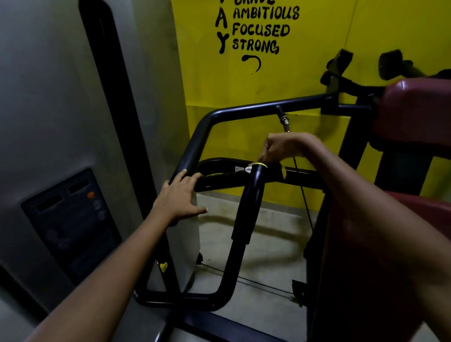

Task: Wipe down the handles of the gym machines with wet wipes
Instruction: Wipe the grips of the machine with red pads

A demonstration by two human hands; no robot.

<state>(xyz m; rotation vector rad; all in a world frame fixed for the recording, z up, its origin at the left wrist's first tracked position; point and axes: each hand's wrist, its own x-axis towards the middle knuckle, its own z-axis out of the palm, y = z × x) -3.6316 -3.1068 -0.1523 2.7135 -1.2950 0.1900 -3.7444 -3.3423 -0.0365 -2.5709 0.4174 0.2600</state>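
Two bare hands are out over the machine, well apart from each other. The left hand [179, 196] lies flat with its fingers straight, resting on the bend of the black frame bar [242, 111] where it meets the grey shroud [56, 102]. The right hand [281, 147] is bunched, fingers curled down and pinching one small white wet wipe [248, 168], which it presses against the yellow-capped top of a black handle [250, 201]. That handle rises from the lower frame toward the hand; a second grip [223, 175], ribbed and horizontal, runs just behind it toward the left fingertips. Two handles, then, and one wipe, which sits right at the cap where they cross.

One thin cable [303, 192] hangs from a metal fitting on the top bar and passes behind the right wrist. Two dark red pads [421, 116] crowd in from the right, and the right forearm hides much of the lower one. One dark control panel [71, 222] with an orange dot sits in the shroud. Behind everything is a yellow wall [316, 33] lettered BRAVE, AMBITIOUS, FOCUSED, STRONG. Two black padded arms [341, 60] jut up near it
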